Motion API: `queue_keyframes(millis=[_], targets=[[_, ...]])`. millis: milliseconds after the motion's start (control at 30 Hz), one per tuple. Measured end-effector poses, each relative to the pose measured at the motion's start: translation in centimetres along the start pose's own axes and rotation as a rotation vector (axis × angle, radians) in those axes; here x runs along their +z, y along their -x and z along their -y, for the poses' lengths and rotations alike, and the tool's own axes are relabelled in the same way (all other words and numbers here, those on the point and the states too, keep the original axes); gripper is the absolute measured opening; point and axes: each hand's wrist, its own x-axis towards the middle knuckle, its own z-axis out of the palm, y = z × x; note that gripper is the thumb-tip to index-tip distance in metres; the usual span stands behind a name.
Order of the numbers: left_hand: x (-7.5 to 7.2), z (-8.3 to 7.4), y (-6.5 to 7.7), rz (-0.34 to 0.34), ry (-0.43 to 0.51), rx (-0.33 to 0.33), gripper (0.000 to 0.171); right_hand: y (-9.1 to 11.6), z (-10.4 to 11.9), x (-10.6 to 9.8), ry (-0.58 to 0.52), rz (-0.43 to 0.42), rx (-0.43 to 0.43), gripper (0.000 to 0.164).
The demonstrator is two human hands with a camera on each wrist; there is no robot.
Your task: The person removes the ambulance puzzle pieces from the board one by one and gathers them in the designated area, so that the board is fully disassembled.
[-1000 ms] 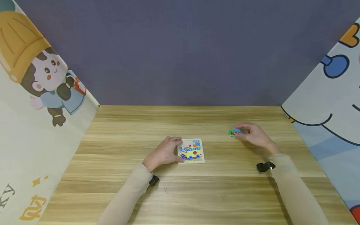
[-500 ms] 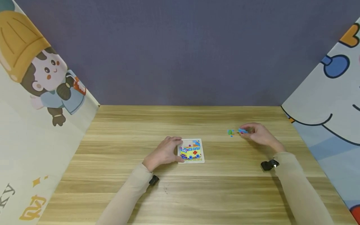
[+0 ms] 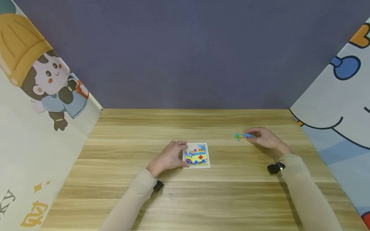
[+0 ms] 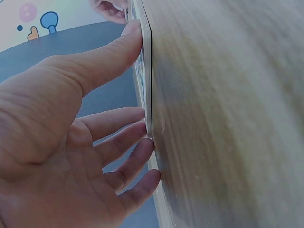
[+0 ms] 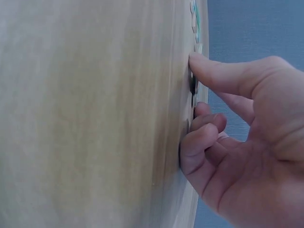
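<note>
A small square jigsaw puzzle board [image 3: 202, 166] with a pale frame and a yellow ambulance picture lies on the table. My left hand [image 3: 168, 158] holds it at its left side, thumb on the near corner and fingers at the far corner. In the left wrist view the thumb [image 4: 102, 64] presses on the board's edge. Farther right, my right hand [image 3: 267, 140] pinches a blue puzzle piece [image 3: 248, 135] between thumb and forefinger, low over the table. Just left of that piece lies a green puzzle piece [image 3: 237, 136] with blue and orange bits.
The wood-grain table [image 3: 185, 202] ends at a dark blue-grey back wall [image 3: 185, 57]. Cartoon-printed panels stand on the left [image 3: 29, 134] and right [image 3: 341, 122]. A small black camera is worn on each wrist.
My right hand has drawn a little to the right with the blue piece, leaving the green piece apart from it. The left hand and the board stay in place.
</note>
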Motion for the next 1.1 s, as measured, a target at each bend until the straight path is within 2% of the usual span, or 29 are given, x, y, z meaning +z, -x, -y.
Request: queue_keyframes(millis=[400,600,867,1100], targets=[[0.2,0.0,0.0,-0.005,0.001,0.006,0.087,0.4,-0.1,-0.3,-0.027,0.003,0.013,0.047],[0.1,0.0,0.0,-0.007,0.000,0.014,0.087,0.6,0.1,-0.4,-0.034,-0.021,0.014,0.047],[0.1,0.1,0.1,-0.005,0.008,0.012,0.087,0.6,1.8,0.4,-0.029,-0.054,-0.016,0.044],[-0.1,0.1,0.2,-0.003,0.012,0.001,0.088,0.0,4.0,2.0,-0.076,-0.062,-0.073,0.040]])
